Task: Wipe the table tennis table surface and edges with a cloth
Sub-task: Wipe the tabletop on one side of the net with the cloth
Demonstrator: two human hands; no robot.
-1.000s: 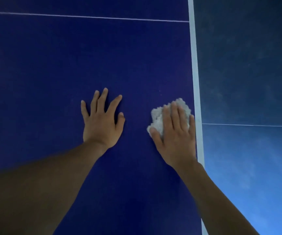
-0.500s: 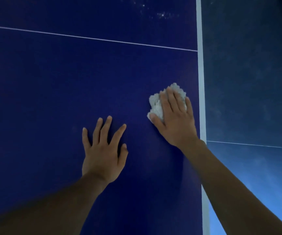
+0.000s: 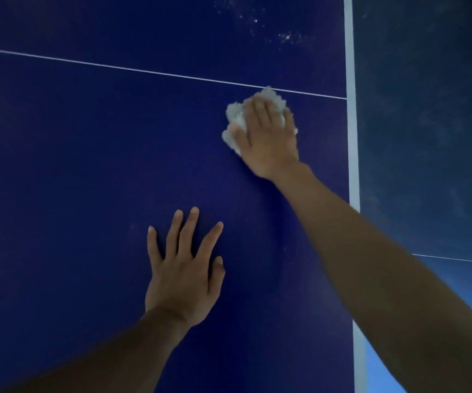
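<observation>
Looks like an indoor sports or games hall: dark blue table tennis table top [image 3: 87,165] with thin white centre line [image 3: 144,70] and wide white edge band [image 3: 352,137], over blue matte sports flooring [image 3: 427,123] marked with a thin white court line [image 3: 456,259]

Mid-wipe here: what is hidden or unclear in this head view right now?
- Most of the cloth: covered by the right hand, so its size and folds are hidden.
- Table: cut off by the left, top and bottom frame edges.
- White specks beyond the thin white line: too small to tell dust from scratches.
- Left hand flat; pressure unknowable.
</observation>
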